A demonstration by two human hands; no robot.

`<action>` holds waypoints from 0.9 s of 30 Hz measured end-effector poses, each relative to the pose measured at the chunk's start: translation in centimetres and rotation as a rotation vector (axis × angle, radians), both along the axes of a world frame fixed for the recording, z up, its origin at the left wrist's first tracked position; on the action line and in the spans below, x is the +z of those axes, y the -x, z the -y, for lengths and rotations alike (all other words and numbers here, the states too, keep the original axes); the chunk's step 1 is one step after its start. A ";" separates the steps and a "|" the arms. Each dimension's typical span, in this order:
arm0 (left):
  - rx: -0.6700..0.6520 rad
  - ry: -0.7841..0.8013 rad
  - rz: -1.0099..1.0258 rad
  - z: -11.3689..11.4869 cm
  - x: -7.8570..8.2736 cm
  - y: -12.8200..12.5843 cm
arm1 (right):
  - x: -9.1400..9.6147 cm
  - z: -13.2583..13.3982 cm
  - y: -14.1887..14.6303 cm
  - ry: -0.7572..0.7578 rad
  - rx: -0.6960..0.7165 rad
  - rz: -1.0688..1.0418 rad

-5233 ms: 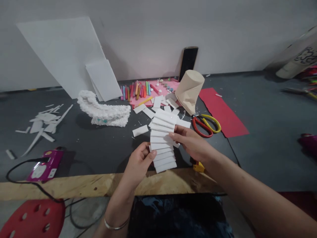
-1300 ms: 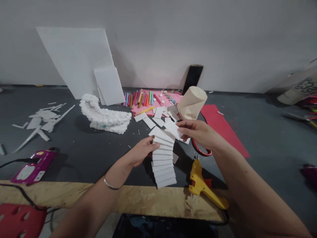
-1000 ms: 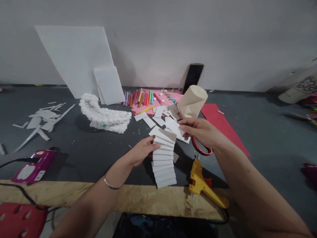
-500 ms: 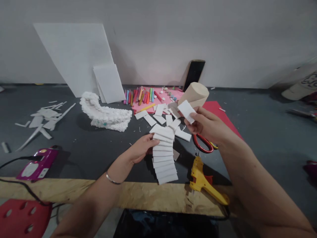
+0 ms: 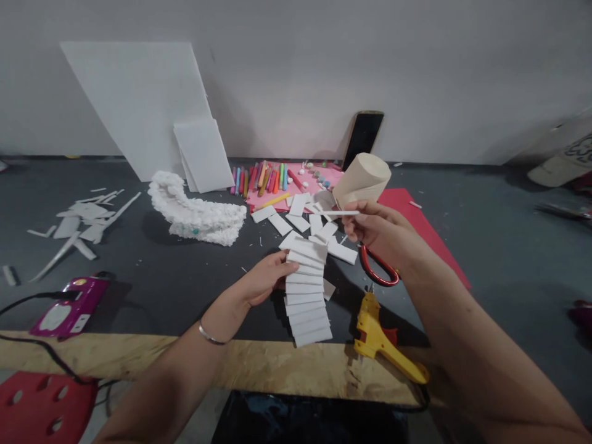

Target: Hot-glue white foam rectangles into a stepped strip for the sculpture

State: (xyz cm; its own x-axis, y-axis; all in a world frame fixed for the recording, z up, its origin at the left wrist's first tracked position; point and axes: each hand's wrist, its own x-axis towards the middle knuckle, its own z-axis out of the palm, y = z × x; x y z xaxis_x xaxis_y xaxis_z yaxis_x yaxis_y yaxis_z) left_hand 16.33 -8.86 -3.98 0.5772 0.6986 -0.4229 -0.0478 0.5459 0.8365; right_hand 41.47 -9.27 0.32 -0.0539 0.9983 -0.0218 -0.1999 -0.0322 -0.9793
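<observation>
My left hand (image 5: 268, 275) is closed on the upper left edge of a curved strip of overlapping white foam board pieces (image 5: 305, 290), thumb on top. The strip's lower end reaches the table's wooden front edge. Between the fingertips of my right hand (image 5: 377, 231) is a single white foam board piece (image 5: 341, 213), turned edge-on so it looks like a thin line. Loose white rectangles (image 5: 298, 222) lie scattered just beyond the strip. Red-handled scissors (image 5: 379, 268) rest below my right hand, partly hidden by it. A yellow glue gun (image 5: 382, 342) lies right of the strip.
A fluffy white curved piece (image 5: 198, 213) sits at the left, with white offcuts (image 5: 87, 219) and a purple device (image 5: 71, 306) farther left. Behind are colored markers (image 5: 261, 179), a beige roll (image 5: 363, 179), a leaning phone (image 5: 363, 139) and white boards (image 5: 139, 98). Red paper (image 5: 416, 228) lies right.
My right hand has tilted its white piece from showing its flat face to edge-on. My left hand still holds the strip in nearly the same place.
</observation>
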 end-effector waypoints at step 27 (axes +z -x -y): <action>-0.069 -0.006 -0.001 0.3 0.0 -0.1 | -1.5 0.0 1.0 0.170 0.106 0.391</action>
